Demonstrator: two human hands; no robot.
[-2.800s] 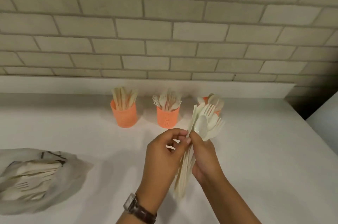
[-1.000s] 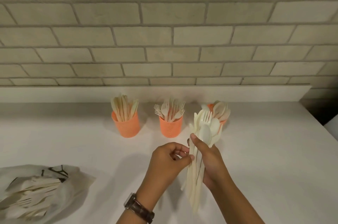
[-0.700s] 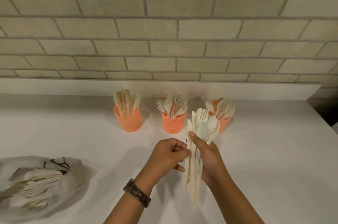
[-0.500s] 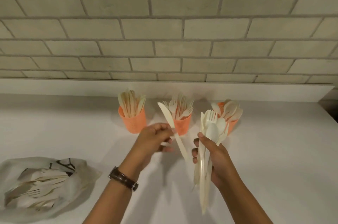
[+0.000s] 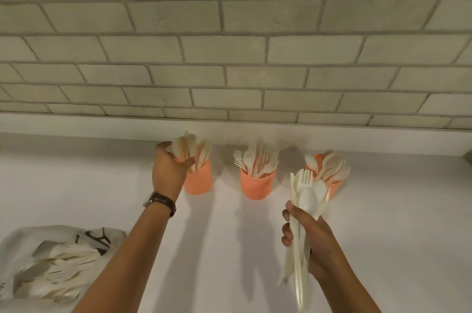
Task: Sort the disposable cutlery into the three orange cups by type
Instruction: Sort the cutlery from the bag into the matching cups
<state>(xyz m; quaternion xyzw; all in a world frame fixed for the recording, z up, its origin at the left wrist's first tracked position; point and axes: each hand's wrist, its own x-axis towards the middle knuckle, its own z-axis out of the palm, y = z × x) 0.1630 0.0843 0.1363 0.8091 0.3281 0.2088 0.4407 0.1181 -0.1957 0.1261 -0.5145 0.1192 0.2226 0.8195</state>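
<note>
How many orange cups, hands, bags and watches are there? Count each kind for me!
Orange plastic cups: 3 (left cup, middle cup, right cup)
Bare hands: 2 (left hand gripping white plastic knives, right hand holding mixed white cutlery bundle)
Clear plastic bag of white cutlery: 1
Brown-strapped wristwatch: 1
Total: 7

No word, number or brand can be read. The crumpled whitish plastic bag (image 5: 30, 243) at the near-left of the white desk (image 5: 76, 185) bears dark printed strokes, too creased to make out. The brown-strapped wristwatch (image 5: 161, 201) shows no legible dial.
</note>
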